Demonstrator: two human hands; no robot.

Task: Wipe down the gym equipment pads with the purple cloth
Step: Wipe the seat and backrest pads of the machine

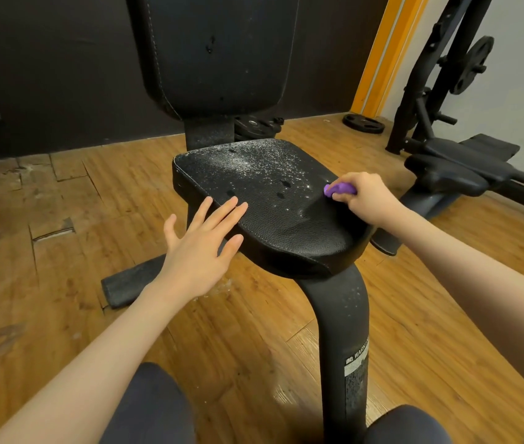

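Purple cloth (339,189) bunched under right fingers (344,196)

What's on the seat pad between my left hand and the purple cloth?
In the head view, bare black seat pad with white dust specks and a few dark spots lies between the left hand and the purple cloth.

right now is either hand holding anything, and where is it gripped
The right hand grips a bunched purple cloth, fingers curled over most of it, one end showing. The left hand holds nothing, fingers straight at the black padded leather seat edge.
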